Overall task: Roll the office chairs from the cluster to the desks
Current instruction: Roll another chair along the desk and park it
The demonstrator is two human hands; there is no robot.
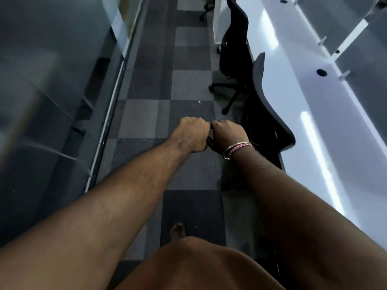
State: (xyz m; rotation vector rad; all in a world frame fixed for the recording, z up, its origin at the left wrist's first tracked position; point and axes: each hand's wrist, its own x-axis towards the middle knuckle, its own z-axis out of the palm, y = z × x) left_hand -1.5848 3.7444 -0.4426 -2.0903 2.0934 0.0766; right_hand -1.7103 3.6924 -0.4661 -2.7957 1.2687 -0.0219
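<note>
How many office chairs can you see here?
3, perhaps more hidden: one chair beside the hands at the desk, a second chair farther along, and a third's wheeled base at the top.

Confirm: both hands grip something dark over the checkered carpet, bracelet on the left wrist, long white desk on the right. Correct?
Not quite. The head view shows the silver-and-pink bracelet on the right wrist, not the left. The rest holds: left hand and right hand each have their grip on a small dark part above the grey checkered carpet, with the long white desk on the right.
</note>
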